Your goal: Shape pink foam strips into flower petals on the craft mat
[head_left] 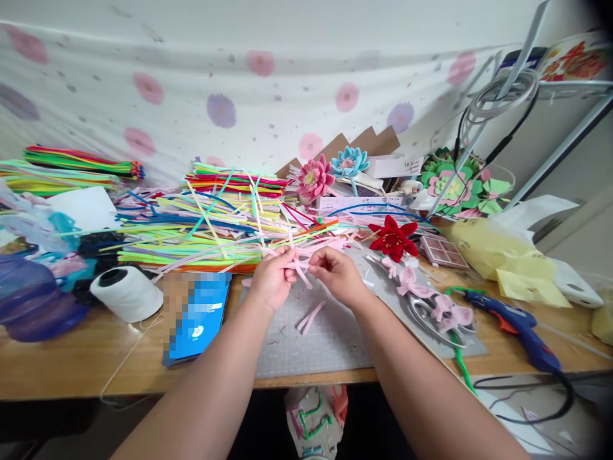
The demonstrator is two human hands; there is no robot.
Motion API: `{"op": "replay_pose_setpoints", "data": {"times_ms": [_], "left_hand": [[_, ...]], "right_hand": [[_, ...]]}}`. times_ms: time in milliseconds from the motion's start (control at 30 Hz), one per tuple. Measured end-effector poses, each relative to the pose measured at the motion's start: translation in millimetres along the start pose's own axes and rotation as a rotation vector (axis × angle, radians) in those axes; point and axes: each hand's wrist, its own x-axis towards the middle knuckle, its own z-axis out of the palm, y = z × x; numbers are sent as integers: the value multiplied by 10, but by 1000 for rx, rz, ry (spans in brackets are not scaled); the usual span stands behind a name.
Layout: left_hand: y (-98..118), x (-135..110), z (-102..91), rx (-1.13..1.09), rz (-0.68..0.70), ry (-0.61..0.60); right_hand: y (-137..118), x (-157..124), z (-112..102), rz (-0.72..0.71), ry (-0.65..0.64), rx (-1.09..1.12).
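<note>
My left hand (274,278) and my right hand (336,273) meet over a grey cutting mat (325,345) and both pinch a pale pink pipe cleaner piece (301,269) between their fingertips. Two short pink pieces (310,317) lie on the mat just below the hands. Right behind the hands spreads a big heap of coloured pipe cleaners (211,223). A red pipe-cleaner flower (393,237) lies to the right of the right hand.
A white thread spool (127,292) and a blue phone (198,314) sit at the left. Pink bow shapes (438,303) and a blue glue gun (514,326) lie at the right. Finished flowers (330,171) stand at the back. A yellow bag (502,252) is far right.
</note>
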Motion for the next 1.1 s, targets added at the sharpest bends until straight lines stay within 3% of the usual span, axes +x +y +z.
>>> {"op": "replay_pose_setpoints", "data": {"times_ms": [200,300,633,933,1100], "left_hand": [[30,-21,-6,-34,-59,12],[44,-33,26,-48,-64,12],[48,-71,86,-101,94,72],[-36,-25,72,-92,12,24],[-8,-18,51,-91,-4,34]], "right_hand": [[-28,-4,-1,-192,42,-292],[-42,-10,29,-217,88,-366],[-53,-59,152,-166,132,-315],[-9,-51,164,-58,141,-177],[41,-41,188,-30,84,-84]]}}
